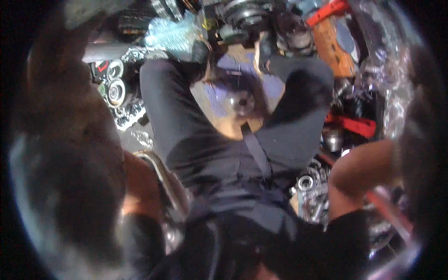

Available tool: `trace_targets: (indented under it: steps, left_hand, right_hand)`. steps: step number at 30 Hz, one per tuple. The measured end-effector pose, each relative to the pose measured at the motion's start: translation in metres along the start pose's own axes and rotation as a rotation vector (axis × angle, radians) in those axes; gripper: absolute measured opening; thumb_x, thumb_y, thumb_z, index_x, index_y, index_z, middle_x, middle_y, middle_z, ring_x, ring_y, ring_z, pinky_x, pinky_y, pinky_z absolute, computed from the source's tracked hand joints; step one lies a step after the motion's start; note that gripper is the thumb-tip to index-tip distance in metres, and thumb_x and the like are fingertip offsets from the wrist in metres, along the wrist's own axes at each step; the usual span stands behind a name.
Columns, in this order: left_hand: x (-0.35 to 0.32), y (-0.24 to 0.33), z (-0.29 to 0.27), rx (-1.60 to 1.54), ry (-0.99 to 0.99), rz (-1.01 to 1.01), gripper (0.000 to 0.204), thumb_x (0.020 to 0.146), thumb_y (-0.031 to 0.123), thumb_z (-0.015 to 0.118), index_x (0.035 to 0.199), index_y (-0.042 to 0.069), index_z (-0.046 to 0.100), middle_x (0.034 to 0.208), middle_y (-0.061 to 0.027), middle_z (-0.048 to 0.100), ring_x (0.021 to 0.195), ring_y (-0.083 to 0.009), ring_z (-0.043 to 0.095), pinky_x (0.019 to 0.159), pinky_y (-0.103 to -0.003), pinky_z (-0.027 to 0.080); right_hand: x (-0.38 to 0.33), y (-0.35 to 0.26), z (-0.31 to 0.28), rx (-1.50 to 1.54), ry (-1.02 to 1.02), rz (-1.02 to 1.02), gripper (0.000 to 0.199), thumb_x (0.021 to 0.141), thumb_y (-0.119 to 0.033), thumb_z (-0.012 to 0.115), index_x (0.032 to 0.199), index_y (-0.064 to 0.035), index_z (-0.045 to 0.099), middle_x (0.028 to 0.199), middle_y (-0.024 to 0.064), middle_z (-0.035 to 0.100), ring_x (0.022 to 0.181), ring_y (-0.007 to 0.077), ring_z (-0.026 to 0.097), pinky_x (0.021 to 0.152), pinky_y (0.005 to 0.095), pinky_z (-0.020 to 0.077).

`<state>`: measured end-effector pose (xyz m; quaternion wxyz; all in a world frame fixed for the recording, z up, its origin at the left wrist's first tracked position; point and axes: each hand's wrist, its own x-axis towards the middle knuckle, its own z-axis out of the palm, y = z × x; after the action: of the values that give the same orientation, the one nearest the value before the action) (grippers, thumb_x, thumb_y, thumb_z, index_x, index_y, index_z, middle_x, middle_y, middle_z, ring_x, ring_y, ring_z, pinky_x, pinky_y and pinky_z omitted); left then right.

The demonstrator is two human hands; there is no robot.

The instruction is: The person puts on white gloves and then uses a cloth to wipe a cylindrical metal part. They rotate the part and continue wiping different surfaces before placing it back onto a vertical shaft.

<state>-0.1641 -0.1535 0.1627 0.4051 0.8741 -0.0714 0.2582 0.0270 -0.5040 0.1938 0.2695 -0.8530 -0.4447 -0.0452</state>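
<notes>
Both my forearms rise close in front of the camera. My left forearm [140, 186] runs up into a dark, blurred mass along the left rim, which seems to be my left hand [65, 102]. Opposite it, my right forearm [361, 170] leads to another dark blur, apparently my right hand [415, 116]. Fingers cannot be made out on either side, nor anything held. Between my spread legs, a round metal part with a central hole [242, 101] rests over cardboard [228, 128] with purple patches. Neither hand is near it.
On the left lie metal gears [115, 92] in a housing. Beyond my feet are a clear plastic bag [172, 32] and dark round machine parts [247, 14]. To the right are an orange-brown block [333, 46], a red piece [352, 125] and several metal parts [305, 182].
</notes>
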Motion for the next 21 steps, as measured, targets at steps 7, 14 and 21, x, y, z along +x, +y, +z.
trace_targets:
  steps: [7,14,21]
  left_hand:
    - [0.013,-0.014,-0.021,0.143,0.071,0.05,0.057,0.101,0.024,0.071,0.148,-0.004,0.055,0.139,-0.0199,0.066,0.121,-0.0308,0.069,0.107,-0.043,0.056]
    - [0.053,-0.032,-0.051,0.254,0.148,0.08,0.058,0.102,0.028,0.068,0.148,-0.004,0.054,0.14,-0.0204,0.066,0.12,-0.0314,0.069,0.107,-0.043,0.056]
    - [0.068,0.015,-0.132,0.398,0.184,0.096,0.06,0.104,0.032,0.066,0.149,-0.004,0.053,0.141,-0.0209,0.066,0.12,-0.0321,0.069,0.107,-0.044,0.055]
  right_hand:
    - [0.001,0.015,0.01,-0.146,-0.009,0.033,0.041,0.089,0.002,0.074,0.13,0.0041,0.07,0.123,0.0178,0.074,0.113,0.0271,0.072,0.102,0.0398,0.0565]
    - [0.031,0.038,0.006,-0.209,-0.04,0.062,0.039,0.089,-0.001,0.075,0.128,0.0031,0.071,0.12,0.0172,0.074,0.111,0.0272,0.073,0.099,0.0398,0.057]
    - [0.04,0.027,-0.022,-0.198,-0.035,0.117,0.038,0.089,-0.004,0.076,0.126,0.0021,0.072,0.117,0.0166,0.075,0.108,0.0273,0.074,0.097,0.0399,0.0575]
